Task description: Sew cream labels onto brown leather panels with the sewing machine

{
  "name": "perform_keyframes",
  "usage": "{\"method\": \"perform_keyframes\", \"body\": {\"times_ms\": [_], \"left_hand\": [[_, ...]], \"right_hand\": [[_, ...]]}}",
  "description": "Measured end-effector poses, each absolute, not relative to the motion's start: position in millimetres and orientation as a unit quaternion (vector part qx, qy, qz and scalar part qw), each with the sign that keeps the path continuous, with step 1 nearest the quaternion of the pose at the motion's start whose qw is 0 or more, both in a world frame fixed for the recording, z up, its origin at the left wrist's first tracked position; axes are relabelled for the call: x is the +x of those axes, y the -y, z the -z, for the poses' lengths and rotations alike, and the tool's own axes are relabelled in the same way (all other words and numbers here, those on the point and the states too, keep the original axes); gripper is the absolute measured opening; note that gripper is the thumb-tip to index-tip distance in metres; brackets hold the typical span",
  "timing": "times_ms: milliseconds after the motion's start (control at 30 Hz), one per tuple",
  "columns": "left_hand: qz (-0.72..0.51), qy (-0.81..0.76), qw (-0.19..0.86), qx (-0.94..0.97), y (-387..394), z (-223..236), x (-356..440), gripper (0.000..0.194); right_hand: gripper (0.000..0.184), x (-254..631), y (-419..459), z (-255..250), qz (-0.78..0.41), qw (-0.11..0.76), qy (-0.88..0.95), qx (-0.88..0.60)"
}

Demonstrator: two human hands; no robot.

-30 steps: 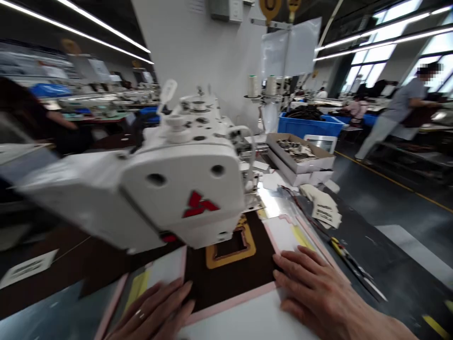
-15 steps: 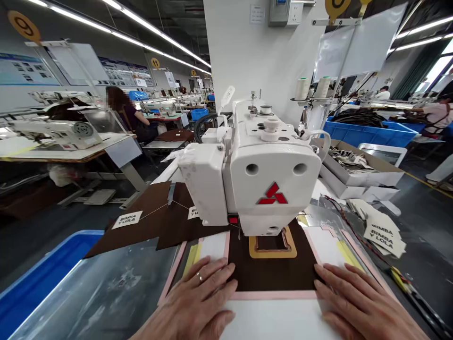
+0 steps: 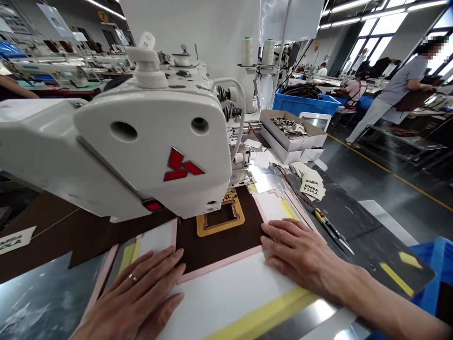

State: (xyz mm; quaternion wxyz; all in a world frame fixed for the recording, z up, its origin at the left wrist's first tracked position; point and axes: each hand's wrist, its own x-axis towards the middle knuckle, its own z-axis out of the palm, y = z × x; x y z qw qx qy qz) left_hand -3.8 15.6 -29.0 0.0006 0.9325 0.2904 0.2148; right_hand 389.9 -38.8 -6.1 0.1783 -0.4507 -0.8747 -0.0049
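A dark brown fabric piece (image 3: 198, 250) lies on the white template (image 3: 226, 293) with pink and yellow edging, below the head of the white sewing machine (image 3: 159, 127). My left hand (image 3: 141, 288) rests flat on the template's left side, fingers stretched out, a ring on one finger. Flat on the right side lies my right hand (image 3: 300, 245), its fingertips at the fabric's edge. Between the hands and the machine head, an ochre rectangular frame (image 3: 221, 229) sits on the fabric. Whether the needle touches the fabric is hidden.
Yellow-handled snips (image 3: 331, 229) and printed labels (image 3: 311, 184) lie to the right. A cardboard box (image 3: 293, 132) of labels and a blue crate (image 3: 306, 101) stand behind them. More brown fabric with a white label (image 3: 16, 240) is at left. A person (image 3: 399, 89) stands far right.
My view has turned right and come closer to the machine, which now sits further left in the picture. Both hands stay flat on the template.
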Motion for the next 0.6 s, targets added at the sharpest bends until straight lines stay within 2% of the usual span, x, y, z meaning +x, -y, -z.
{"method": "perform_keyframes", "body": {"times_ms": [200, 600], "left_hand": [[-0.166, -0.252, -0.033, 0.953, -16, 14, -4, 0.040], [-0.136, -0.266, -0.019, 0.954, -9, 3, -2, 0.039]], "right_hand": [[0.034, 393, 41, 13, 0.016, 0.170, 0.879, -0.444], [0.031, 394, 44, 20, 0.027, 0.157, 0.881, -0.445]]}}
